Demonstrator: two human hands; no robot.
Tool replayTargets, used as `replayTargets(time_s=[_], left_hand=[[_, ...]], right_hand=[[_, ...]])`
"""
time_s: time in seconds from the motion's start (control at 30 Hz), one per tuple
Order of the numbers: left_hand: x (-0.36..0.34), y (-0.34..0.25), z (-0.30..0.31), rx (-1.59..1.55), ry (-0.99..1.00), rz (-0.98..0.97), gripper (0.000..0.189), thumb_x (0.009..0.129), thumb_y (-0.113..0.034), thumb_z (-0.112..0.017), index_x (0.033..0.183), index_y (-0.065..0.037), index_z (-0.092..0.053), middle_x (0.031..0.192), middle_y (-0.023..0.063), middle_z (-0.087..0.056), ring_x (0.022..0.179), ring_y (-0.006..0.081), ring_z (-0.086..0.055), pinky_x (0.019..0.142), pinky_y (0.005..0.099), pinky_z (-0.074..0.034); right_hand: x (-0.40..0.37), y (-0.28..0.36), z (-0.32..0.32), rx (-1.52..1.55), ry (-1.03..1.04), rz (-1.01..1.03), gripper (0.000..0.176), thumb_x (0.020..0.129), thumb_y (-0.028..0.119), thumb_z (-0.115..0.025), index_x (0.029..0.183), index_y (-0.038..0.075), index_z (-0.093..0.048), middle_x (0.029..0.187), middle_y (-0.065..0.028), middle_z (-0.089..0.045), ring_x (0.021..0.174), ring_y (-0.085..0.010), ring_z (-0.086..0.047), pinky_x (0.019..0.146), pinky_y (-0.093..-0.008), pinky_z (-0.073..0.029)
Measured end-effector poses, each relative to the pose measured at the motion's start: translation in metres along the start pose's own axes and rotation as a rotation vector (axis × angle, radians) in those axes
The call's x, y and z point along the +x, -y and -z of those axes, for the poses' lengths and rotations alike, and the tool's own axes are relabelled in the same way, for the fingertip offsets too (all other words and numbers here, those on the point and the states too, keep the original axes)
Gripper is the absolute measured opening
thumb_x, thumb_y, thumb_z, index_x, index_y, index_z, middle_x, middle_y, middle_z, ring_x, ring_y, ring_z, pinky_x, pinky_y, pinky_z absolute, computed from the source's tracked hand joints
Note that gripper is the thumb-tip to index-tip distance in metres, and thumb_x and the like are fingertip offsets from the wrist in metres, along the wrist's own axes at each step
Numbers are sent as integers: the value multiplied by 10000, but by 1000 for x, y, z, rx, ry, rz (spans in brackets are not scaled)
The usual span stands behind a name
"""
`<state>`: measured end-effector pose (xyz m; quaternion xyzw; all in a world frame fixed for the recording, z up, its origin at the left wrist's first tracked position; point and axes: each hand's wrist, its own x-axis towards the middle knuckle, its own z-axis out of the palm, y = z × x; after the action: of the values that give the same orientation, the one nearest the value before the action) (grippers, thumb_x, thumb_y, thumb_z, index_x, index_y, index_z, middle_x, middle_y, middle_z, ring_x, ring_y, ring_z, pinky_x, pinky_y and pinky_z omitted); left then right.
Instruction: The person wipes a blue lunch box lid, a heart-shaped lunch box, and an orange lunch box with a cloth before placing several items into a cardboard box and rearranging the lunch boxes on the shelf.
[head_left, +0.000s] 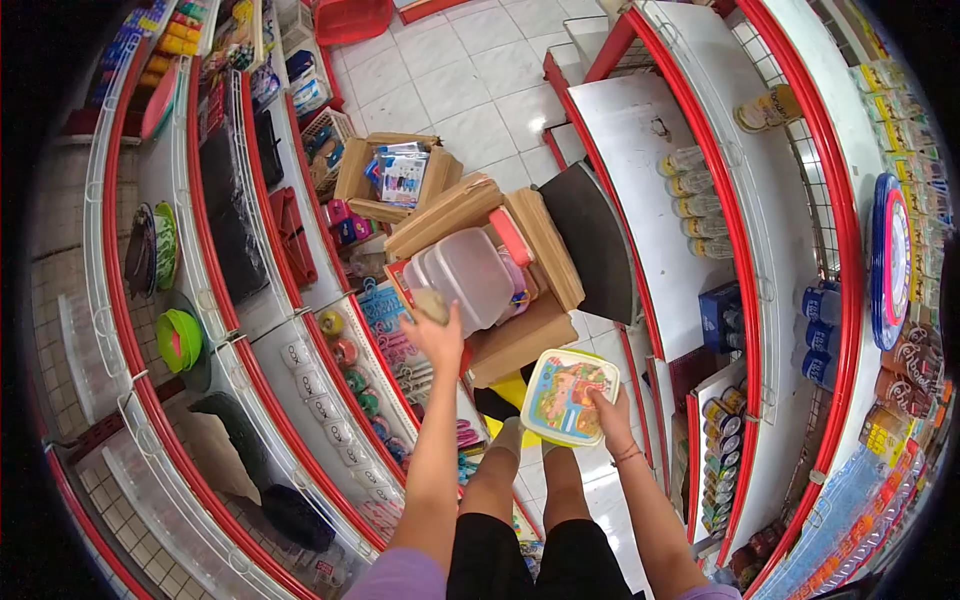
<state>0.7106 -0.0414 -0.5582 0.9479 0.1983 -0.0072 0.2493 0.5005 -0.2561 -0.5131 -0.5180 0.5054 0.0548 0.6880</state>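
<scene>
1. On the left shelves, nested green bowls (178,340) sit near upright patterned plates (158,248).
2. Beside the racks, a mesh basket (325,150) holds dark items too small to make out.
3. A small carton (352,172), its flaps open, stands on the floor against the shelving; flat printed packets (403,175) in white and blue lie in it.
4. The left hand (438,338) is closed round a blurred beige-grey bundle (431,304), thumb on one side and fingers on the other, over the left edge of a larger carton (548,245); what the bundle is made of I cannot tell.
5. That larger carton stands open, flaps folded outward. In it are clear plastic containers (472,282) set close together, a pinkish-red piece (512,236) along the far side, and something purple partly hidden beside them.
6. The right hand (612,420) pinches the right edge of a lidded container (570,396), thumb over the cartoon-printed top. This container is held in the air, tilted toward the camera, near the larger carton's close corner and above the person's legs.
7. On the right shelves stand clear glass jars (694,205), rows of cans (722,460), a dark blue box (720,315) and blue-labelled bottles (822,340).
</scene>
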Motion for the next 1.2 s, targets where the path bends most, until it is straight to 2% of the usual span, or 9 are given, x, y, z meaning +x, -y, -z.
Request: replayTargets(time_s=[0.07, 0.27, 0.3, 0.5, 0.6, 0.7, 0.83, 0.93, 1.2], left_hand=[[-2, -26, -14, 217, 66, 175, 526, 714, -348, -688, 1054, 11, -509, 1307, 257, -320, 1219, 411, -309, 949, 548, -293], [-28, -36, -24, 286, 287, -247, 526, 653, -255, -730, 1066, -45, -480, 1333, 217, -308, 1241, 408, -288, 950, 553, -292], [-28, -35, -25, 217, 255, -235, 527, 616, -204, -744, 1046, -43, -484, 1343, 199, -306, 1238, 417, -286, 948, 552, -294], [-7, -22, -38, 41, 33, -11, 684, 580, -313, -808, 1072, 3, -453, 1365, 314, -187, 1240, 471, -244, 983, 572, -260], [0, -13, -35, 123, 120, 7, 799, 550, -386, -827, 1110, 15, -423, 1346, 373, -143, 1232, 506, -222, 994, 569, -253], [0, -17, -34, 111, 173, 13, 858, 525, -402, -836, 1140, 9, -401, 1331, 371, -169, 1216, 515, -232, 989, 560, -267], [5, -17, -47, 138, 69, 77, 933, 471, -455, -843, 1143, 1, -384, 1238, 361, -285, 1134, 488, -332, 952, 526, -311], [9, -33, -32, 128, 232, 227, 907, 483, -413, -845, 1160, -20, -386, 1239, 353, -287, 1114, 490, -355, 943, 511, -331], [18, -22, -36, 94, 118, 109, 814, 507, -264, -816, 1174, -18, -417, 1216, 304, -340, 1108, 440, -403, 940, 448, -370]], right_hand=[[3, 7, -6, -11, -39, 59, 424, 778, 52, -657, 1139, -28, -449, 993, -99, -589, 877, -151, -572, 772, -266, -473], [20, 30, -40, -292, -134, 434, 527, 758, 65, -686, 1199, -14, -408, 999, -119, -589, 903, -178, -570, 800, -283, -464], [24, 37, -47, -329, -129, 450, 546, 751, 69, -693, 1207, -10, -403, 1004, -126, -589, 911, -181, -570, 805, -286, -462], [52, 57, -89, -400, -112, 586, 560, 769, 106, -665, 1240, -1, -382, 1021, -185, -586, 941, -242, -583, 834, -322, -450], [70, 55, -105, -378, -121, 580, 556, 772, 111, -655, 1242, -4, -381, 1034, -201, -584, 966, -267, -582, 847, -334, -446], [91, 42, -119, -393, -169, 542, 596, 762, 134, -659, 1256, -6, -357, 1059, -234, -573, 1001, -330, -570, 865, -363, -435], [105, 34, -136, -462, -220, 506, 611, 753, 149, -655, 1251, 4, -331, 1049, -250, -569, 996, -382, -557, 856, -394, -433], [108, 36, -147, -508, -226, 479, 600, 741, 132, -663, 1235, 9, -346, 1033, -232, -577, 973, -357, -572, 841, -381, -444], [108, 39, -142, -475, -141, 537, 577, 740, 131, -661, 1228, 11, -377, 1054, -239, -571, 972, -345, -576, 844, -378, -445]])
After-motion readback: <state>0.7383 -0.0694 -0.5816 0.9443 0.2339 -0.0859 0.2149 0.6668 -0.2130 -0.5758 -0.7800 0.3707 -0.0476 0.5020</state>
